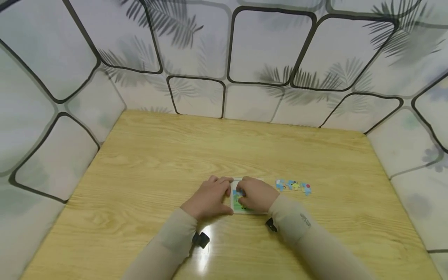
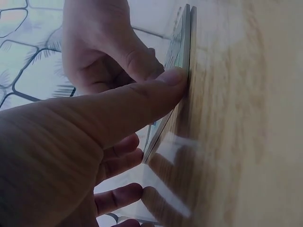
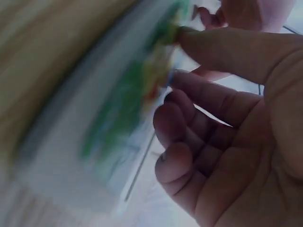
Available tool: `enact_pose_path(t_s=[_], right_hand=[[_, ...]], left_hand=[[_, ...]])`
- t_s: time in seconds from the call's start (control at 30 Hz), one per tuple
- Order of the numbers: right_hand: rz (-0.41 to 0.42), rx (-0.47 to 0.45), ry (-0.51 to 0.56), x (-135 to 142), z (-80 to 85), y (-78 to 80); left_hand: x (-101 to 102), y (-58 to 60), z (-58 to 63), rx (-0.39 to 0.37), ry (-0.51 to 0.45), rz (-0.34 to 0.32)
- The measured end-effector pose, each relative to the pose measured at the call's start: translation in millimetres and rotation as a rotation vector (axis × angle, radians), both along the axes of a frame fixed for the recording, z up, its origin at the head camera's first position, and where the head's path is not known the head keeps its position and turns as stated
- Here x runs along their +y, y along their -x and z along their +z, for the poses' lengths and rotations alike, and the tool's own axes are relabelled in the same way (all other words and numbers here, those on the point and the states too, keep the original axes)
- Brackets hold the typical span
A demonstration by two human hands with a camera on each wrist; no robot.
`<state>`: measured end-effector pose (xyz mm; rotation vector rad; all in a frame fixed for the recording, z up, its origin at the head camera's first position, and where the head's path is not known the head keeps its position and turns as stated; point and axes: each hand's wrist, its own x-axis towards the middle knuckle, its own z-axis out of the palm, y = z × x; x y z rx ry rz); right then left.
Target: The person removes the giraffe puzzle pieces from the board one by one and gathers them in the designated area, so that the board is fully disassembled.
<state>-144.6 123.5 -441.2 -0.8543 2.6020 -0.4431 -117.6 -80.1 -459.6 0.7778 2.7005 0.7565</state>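
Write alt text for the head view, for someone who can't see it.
The left hand touches the left side of a small, pale-bordered picture puzzle on a wood-grain table, while the right hand bends its fingers down over it. Loose puzzle pieces lie in a short row to the right; a pale, leaf-patterned wall stands behind.

A white-bordered rectangular puzzle board point(image 1: 241, 212), green-and-blue picture partly hidden, lies apparently flat, left of loose blue-and-yellow jigsaw pieces point(image 1: 295, 185).

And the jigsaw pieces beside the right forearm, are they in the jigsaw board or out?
Out: the jigsaw pieces lie on the wood-grain table, to the right of the jigsaw board.
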Motion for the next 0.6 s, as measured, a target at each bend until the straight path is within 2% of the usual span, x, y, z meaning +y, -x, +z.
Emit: enact_pose_path(t_s=[0.23, 0.47, 0.6], right_hand=[[-0.073, -0.156, 0.083, -3.9, 1.3, 7.7], [-0.088, -0.192, 0.103, -3.5, -1.8, 9.1], [-0.123, -0.202, 0.153, -2.2, -4.8, 10.5]], left_hand=[[1.1, 0.7, -1.4, 0.005, -0.021, 0.011], [2.0, 2.2, -2.3, 0.013, 0.003, 0.014], [2.7, 2.0, -2.5, 0.014, 0.006, 0.011]])
